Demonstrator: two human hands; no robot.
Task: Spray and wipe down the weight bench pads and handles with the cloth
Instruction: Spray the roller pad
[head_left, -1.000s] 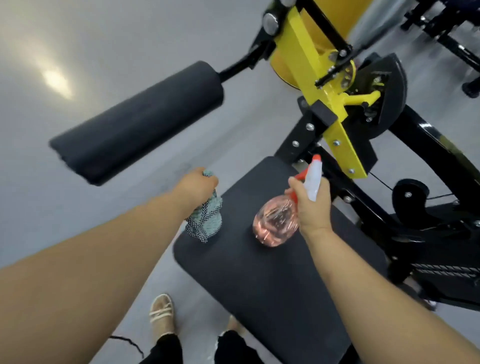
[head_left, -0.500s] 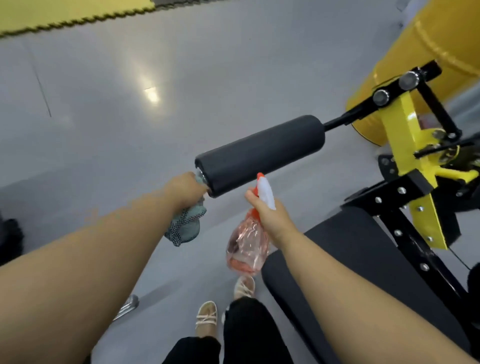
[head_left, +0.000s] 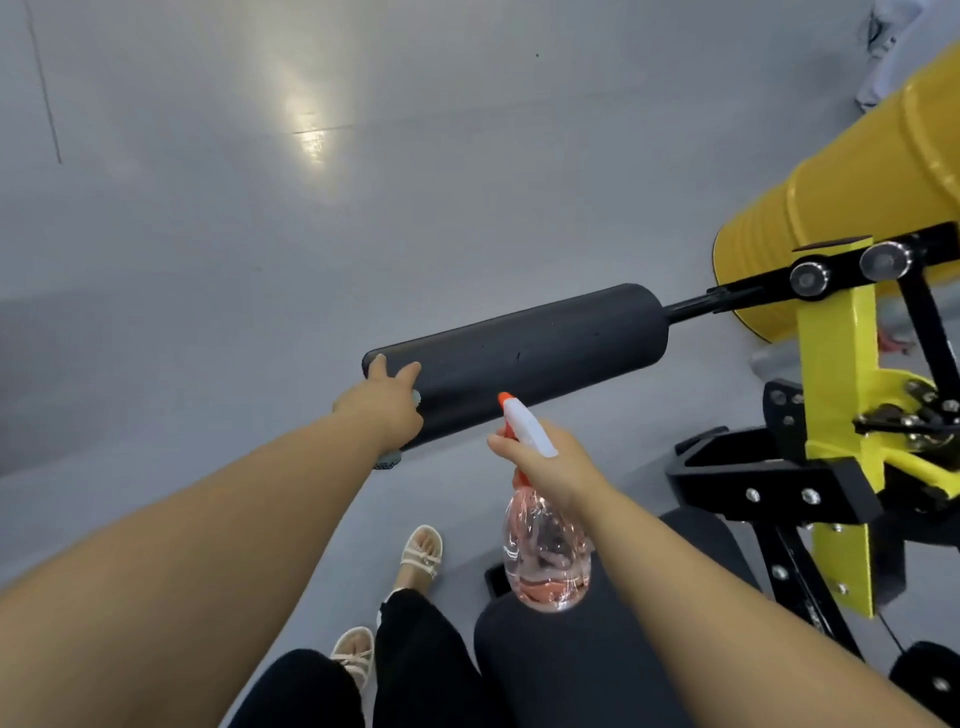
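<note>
The black foam roller pad (head_left: 545, 358) juts left from the machine's yellow frame (head_left: 836, 395). My left hand (head_left: 382, 402) presses the teal checked cloth (head_left: 387, 461) against the roller's free left end, fingers lying straight over the top; only small bits of cloth show. My right hand (head_left: 550, 467) grips a clear pink spray bottle (head_left: 545, 561) by its neck, and the white and orange nozzle points at the roller from just below it. The black seat pad (head_left: 571, 670) lies under my right forearm.
A big yellow drum (head_left: 852, 208) stands behind the frame at the right. Black brackets and bolts (head_left: 769, 488) sit below the yellow upright. My sandalled feet (head_left: 421, 553) stand on the grey floor (head_left: 260, 260) left of the seat pad.
My view swung from the seat pad to the roller. My left hand moved the cloth off the seat and up onto the roller's end. The spray bottle rose toward the roller.
</note>
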